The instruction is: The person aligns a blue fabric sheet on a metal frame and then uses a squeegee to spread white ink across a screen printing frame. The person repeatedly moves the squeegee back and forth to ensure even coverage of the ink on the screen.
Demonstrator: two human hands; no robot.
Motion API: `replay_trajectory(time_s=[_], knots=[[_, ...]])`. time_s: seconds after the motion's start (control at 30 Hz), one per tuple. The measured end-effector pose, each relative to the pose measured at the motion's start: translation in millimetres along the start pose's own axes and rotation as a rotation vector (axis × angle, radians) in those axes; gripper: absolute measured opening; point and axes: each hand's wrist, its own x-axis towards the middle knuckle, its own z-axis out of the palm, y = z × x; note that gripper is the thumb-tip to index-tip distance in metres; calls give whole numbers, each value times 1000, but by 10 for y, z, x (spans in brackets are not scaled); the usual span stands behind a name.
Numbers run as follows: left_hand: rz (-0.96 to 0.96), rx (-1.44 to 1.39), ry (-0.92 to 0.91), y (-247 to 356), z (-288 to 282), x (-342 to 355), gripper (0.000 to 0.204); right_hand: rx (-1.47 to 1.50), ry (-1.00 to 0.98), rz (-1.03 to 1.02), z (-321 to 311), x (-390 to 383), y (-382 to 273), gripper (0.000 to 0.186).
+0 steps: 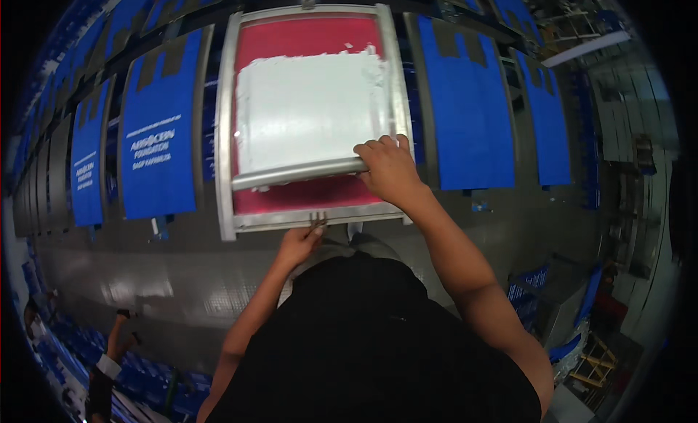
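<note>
A screen printing frame (226, 132) with pale metal sides lies in front of me, its mesh (305, 34) red at the far and near ends. White ink (309, 106) covers most of the middle, with ragged far and right edges. Across the near part of the mesh lies a squeegee (294, 175) with a metal-coloured bar. My right hand (390, 172) is closed over its right end. At the frame's near edge, left of centre, my left hand (299, 246) is closed with its fingertips at the rail, beside small dark prongs (318, 219).
Blue printed fabric panels (163, 125) lie on boards to the left, and more blue panels (472, 110) to the right. Another row runs along the far side. A person (105, 376) is at the lower left. Stacked blue items and a wooden rack (596, 361) stand lower right.
</note>
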Motion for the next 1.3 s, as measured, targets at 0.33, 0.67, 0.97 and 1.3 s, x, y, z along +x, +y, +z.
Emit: replay_trajectory(time_s=[0.33, 0.67, 0.97, 1.3], knots=[[232, 484, 563, 735, -672, -127, 40, 627, 151, 134, 412, 240, 1180, 45], [189, 115, 758, 425, -1733, 655, 58, 885, 26, 415, 485, 621, 1256, 43], [171, 240, 772, 909, -931, 458, 55, 1006, 40, 383, 44, 55, 1886, 41], [245, -100, 576, 1504, 1847, 1307, 53, 1043, 67, 496, -452, -1242, 4351, 37]])
